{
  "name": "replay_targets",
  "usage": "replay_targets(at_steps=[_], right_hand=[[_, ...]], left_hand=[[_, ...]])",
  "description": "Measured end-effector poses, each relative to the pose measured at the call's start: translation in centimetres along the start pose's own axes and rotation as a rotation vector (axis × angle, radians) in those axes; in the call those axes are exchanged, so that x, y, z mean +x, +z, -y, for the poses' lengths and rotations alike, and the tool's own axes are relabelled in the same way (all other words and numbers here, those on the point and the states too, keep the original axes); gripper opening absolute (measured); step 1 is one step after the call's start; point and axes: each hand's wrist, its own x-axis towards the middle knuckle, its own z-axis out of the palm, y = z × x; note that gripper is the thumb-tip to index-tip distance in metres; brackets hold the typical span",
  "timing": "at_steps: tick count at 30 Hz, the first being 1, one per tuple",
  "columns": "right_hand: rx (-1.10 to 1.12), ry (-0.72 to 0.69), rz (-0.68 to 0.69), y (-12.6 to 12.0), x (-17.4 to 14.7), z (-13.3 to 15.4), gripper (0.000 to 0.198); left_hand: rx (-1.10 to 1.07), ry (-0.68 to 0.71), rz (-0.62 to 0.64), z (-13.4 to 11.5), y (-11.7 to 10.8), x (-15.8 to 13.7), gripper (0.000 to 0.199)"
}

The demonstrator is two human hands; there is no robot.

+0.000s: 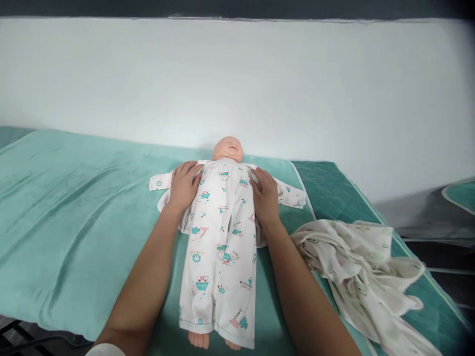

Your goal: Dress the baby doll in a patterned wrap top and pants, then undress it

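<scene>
A baby doll lies on its back, head at the far end, in a white long-sleeved baby shirt with both sleeves spread sideways. White baby trousers with teal and pink cartoon prints lie over its front from near the neck down. The doll's feet show below the leg cuffs. My left hand rests with fingers stretched out on the shirt's left side, beside the trousers' upper edge. My right hand lies on the opposite side, its fingers slightly bent, touching the shirt and the trousers' edge.
A crumpled cream patterned baby garment or cloth lies to the right. Under everything is a light teal cover, with a darker green quilted mat at the right. A white wall stands behind the table.
</scene>
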Motion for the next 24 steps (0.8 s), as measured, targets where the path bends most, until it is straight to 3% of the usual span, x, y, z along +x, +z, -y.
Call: replay_targets(at_steps=[8,12,17,20,22,24], right_hand=[[-0.312,-0.003,0.215,-0.1,4.4,-0.9,0.046],[-0.379,0.112,0.216,-0.5,6.4,-2.8,0.04],[-0.358,0.257,0.261,-1.4,7.3,-4.9,0.036],[-0.354,0.068,0.228,-2.0,6.3,-3.8,0.041],[-0.313,-0.137,0.184,-2.2,5.4,-2.2,0.046],[-0.213,-0.288,0.225,-2.3,4.7,-0.6,0.055]], left_hand=[[0.127,-0.015,0.083,0.3,0.0,0.8,0.057],[0.192,-0.063,0.099,0.5,-0.3,0.7,0.057],[0.259,-0.233,0.032,0.9,-0.5,0.5,0.051],[0.24,-0.216,0.035,0.9,-0.5,0.6,0.054],[0.186,-0.125,0.036,0.7,-0.6,0.8,0.06],[0.113,0.0,0.042,0.3,-0.8,1.0,0.063]])
